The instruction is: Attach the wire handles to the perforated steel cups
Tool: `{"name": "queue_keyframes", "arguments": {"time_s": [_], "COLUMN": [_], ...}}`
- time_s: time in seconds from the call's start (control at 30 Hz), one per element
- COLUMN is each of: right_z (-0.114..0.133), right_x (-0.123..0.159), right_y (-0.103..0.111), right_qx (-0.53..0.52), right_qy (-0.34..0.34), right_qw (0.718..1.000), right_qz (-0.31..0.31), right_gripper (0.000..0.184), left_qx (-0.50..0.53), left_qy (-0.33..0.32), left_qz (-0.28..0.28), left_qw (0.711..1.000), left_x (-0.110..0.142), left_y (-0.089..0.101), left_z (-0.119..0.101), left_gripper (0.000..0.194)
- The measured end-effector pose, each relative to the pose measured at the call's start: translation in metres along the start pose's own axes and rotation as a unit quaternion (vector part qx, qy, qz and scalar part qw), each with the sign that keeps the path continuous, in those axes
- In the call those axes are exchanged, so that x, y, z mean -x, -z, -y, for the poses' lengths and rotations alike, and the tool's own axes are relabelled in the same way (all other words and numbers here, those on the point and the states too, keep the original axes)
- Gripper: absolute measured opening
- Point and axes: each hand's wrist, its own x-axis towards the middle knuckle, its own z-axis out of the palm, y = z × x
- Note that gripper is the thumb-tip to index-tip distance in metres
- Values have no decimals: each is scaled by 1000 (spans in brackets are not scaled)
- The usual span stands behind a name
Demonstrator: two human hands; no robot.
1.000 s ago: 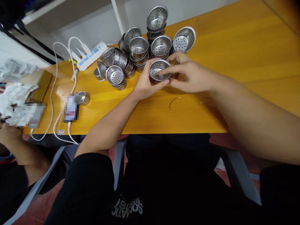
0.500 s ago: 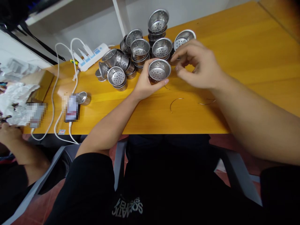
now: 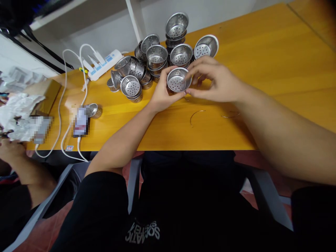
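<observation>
My left hand (image 3: pixel 163 91) is wrapped round a small perforated metal cup (image 3: pixel 176 82), thumb in front and fingers behind, its mouth turned up toward me. At the cup's right rim is my right hand (image 3: pixel 210 79), bent fingers over the edge and thumb against the outer wall, close to my left thumb tip. Whether those fingers also pinch some small part is hidden. Just behind stand stacked cups of the same kind (image 3: pixel 181 55), and another cup (image 3: pixel 206 47) tilts beyond my right hand. Thin curved wires (image 3: pixel 194 116) lie on the table in front.
More perforated cups (image 3: pixel 131 86) are piled at the left on the yellow table (image 3: pixel 275 66). A white power strip (image 3: pixel 105 65) with cables, a phone (image 3: pixel 81 122) and a lone cup (image 3: pixel 95 110) are farther left. Another person's hand (image 3: pixel 12 150) shows at the left edge.
My right hand has moved left and slightly down, from beside the cup onto its right rim. My left hand still holds the cup in nearly the same place.
</observation>
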Motion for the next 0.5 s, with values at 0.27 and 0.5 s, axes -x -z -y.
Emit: {"name": "queue_keyframes", "arguments": {"time_s": [0.27, 0.5], "right_z": [-47, -69], "right_x": [9, 9], "right_y": [6, 40], "right_qx": [29, 176], "right_qy": [-24, -27], "right_qw": [997, 944], "right_qz": [-69, -277], "right_gripper": [51, 42], "left_qx": [48, 96], "left_qy": [54, 92], "left_qz": [30, 18], "left_qw": [997, 991], "left_x": [2, 1], "left_y": [1, 2], "left_z": [8, 10], "left_gripper": [84, 68]}}
